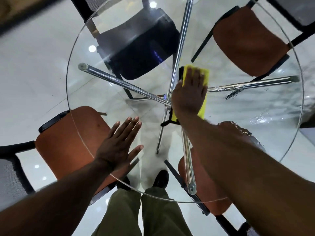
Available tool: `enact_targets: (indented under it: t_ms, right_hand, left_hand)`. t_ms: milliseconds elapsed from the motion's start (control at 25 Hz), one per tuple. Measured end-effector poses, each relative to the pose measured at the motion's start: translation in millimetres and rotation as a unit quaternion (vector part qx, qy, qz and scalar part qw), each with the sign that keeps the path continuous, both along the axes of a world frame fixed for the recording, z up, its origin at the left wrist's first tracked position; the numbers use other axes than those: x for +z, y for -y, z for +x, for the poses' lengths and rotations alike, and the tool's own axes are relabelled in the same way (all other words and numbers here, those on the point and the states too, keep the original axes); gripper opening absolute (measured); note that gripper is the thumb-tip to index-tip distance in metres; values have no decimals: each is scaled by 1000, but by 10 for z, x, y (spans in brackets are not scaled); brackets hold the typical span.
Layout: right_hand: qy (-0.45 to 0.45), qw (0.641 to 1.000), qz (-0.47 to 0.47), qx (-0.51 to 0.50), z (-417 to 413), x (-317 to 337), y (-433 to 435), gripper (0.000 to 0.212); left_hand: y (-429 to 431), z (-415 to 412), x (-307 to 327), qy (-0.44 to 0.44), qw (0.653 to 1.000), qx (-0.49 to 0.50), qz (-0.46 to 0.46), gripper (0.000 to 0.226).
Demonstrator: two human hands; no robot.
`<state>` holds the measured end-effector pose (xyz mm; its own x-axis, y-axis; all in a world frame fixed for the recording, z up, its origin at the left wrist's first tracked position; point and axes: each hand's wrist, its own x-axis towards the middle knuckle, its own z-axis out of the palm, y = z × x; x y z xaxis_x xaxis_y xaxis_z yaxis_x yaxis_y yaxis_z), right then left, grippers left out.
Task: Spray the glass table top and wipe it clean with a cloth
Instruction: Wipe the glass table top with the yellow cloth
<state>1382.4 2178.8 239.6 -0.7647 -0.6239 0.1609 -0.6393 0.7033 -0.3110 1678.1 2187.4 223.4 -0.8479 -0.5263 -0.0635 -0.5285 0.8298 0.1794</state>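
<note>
I look straight down on a round glass table top point(81, 92) with crossed chrome legs beneath it. My right hand point(190, 94) lies flat with straight fingers on a yellow cloth point(205, 75) with a black edge, pressing it onto the glass near the middle. My left hand point(119, 145) rests palm down with spread fingers on the glass near the front edge. Wet streaks and droplets point(255, 118) cover the right side of the glass. No spray bottle is in view.
Orange-seated chairs stand under the table at front left point(68, 138), front right point(204, 181) and back right point(247, 41). A black-seated chair point(141, 46) is at the back. My legs and shoes point(160, 179) are at the table's near rim on a pale glossy floor.
</note>
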Motion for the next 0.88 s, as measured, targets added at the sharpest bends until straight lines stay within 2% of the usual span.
enact_targets:
  t_ms: [40,80,120,160,200,240,280,320,360,400,440,480,520,560,600,640,680,720,760,800,840,880]
  right_hand:
    - [-22,988,15,150,170,2,-141,57]
    - [-34,942,38,332,223,8,-278,55]
    - [-56,879,51,471,84,-4,-296,53]
    - [-81,844,45,528,-111,2,-221,52]
    - [-95,866,38,489,-295,-39,-126,50]
    - [-79,928,18,365,-424,-60,-40,50]
    - [-43,982,-9,185,-418,-37,-46,50]
    - [-10,999,-19,43,-278,-47,-146,52]
    - [10,1000,-16,-18,-44,-35,-300,53]
    - [-7,999,-16,29,207,-35,-525,54]
    - [-30,985,-6,171,380,-72,-787,53]
    - [-39,945,12,325,403,-49,-997,51]
    - [-63,904,21,422,268,-21,-1086,50]
    - [-86,901,20,425,168,-17,-1086,50]
    - [-88,936,26,341,145,-55,-1078,50]
    - [-48,984,7,170,241,-49,-1071,52]
    - [-1,1000,-16,-2,430,-16,-1076,54]
    - [22,996,-16,-84,679,-7,-1090,56]
    - [16,998,-2,-57,956,12,-1178,58]
    - [-6,997,24,70,1167,-38,-1370,59]
    - [-28,976,50,212,1192,-40,-1572,60]
    - [-44,951,57,301,1032,-30,-1705,58]
  left_hand:
    - [-8,-3,9,2,1000,-4,2,76]
    - [-6,-7,18,1,1000,-4,2,76]
    - [3,-7,15,2,1000,0,2,76]
    - [9,1,2,4,1000,3,3,76]
    - [5,-3,-10,5,1000,3,5,76]
    - [-2,-6,-20,7,1000,4,4,76]
    - [2,-4,-25,12,1000,6,2,76]
    - [2,-3,-17,21,1000,6,2,76]
    - [6,1,-12,29,1000,4,2,76]
    - [12,4,-2,35,999,0,4,77]
    - [7,5,9,41,999,-2,5,77]
    - [-2,0,13,44,999,-3,4,77]
    - [-5,-9,18,41,999,1,3,77]
    - [-5,-16,16,37,999,5,2,77]
    - [-3,-7,4,35,999,4,5,77]
    - [-6,4,-9,32,999,1,6,77]
    - [-7,1,-16,28,1000,-2,6,77]
    - [-1,0,-18,28,1000,-3,4,77]
    - [3,-1,-16,30,1000,-5,4,77]
    - [-4,2,-14,27,1000,-7,7,77]
    - [-15,12,-15,21,1000,-5,8,76]
    - [-19,13,-18,16,1000,-1,4,76]
